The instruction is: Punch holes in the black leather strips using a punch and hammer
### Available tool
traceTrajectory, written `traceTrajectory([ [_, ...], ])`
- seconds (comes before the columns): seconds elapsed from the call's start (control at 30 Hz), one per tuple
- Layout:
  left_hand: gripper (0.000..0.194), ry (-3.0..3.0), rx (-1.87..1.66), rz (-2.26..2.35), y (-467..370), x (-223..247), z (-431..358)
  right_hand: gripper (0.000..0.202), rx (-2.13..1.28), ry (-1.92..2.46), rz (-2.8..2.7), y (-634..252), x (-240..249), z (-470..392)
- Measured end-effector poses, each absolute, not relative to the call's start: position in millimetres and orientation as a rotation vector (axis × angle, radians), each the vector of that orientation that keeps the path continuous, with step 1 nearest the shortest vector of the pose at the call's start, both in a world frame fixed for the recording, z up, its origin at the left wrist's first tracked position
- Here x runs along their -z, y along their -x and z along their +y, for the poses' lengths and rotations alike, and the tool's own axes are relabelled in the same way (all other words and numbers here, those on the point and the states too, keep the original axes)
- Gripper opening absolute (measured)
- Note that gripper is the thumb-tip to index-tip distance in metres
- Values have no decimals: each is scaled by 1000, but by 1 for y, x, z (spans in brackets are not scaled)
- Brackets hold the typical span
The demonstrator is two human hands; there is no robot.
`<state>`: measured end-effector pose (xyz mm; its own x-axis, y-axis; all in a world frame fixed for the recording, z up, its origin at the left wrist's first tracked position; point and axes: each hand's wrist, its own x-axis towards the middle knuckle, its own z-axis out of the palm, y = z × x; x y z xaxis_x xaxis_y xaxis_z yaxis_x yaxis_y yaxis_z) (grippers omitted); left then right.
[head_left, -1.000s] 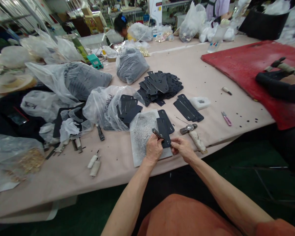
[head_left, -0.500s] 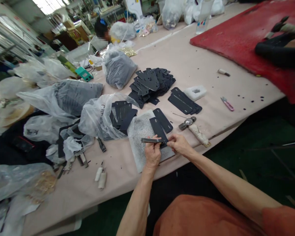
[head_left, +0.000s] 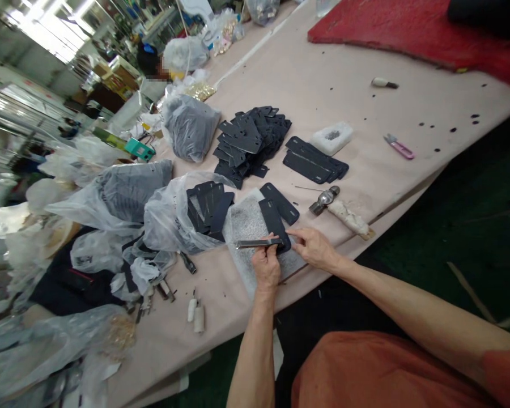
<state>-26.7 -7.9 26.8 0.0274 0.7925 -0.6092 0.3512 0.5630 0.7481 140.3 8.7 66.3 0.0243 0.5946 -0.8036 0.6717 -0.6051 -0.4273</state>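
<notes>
My left hand (head_left: 267,269) is closed around a narrow dark strip with a pale edge (head_left: 255,243), which it holds nearly level; whether this is a panel seen edge-on, I cannot tell. Just right of it, my right hand (head_left: 317,248) has its index finger stretched out near the edge of a black slotted panel (head_left: 274,218), with nothing visible in its fingers. That panel lies on a grey speckled slab (head_left: 246,221), partly over another black panel (head_left: 287,205). Beyond my right hand lies a ball-peen hammer (head_left: 325,199) with a wrapped handle.
A heap of black panels (head_left: 250,139), a small row of panels (head_left: 312,161) and a white block (head_left: 332,137) lie farther back. Pink snips (head_left: 399,147) are to the right. Plastic bags (head_left: 165,212) and wrapped tools (head_left: 199,317) lie left. A person (head_left: 148,62) is far back.
My right hand's fingers have come away from the end of the strip, its index finger now extended. The left hand keeps its hold. The camera view has tilted and shifted.
</notes>
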Motion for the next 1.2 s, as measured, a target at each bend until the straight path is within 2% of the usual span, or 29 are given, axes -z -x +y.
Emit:
traceTrajectory([
  [0.27,29,-979,-472,1551,34,-24,-7,46,1604,-2172,1375,-141,-63,5],
  [0.63,21,-1267,-566,1450,28,-23,-13,48,1605,-2159,1369,-141,-63,5],
  [1.2,24,-1432,-536,1533,22,-16,-17,50,1609,-2113,1394,-143,-62,3],
])
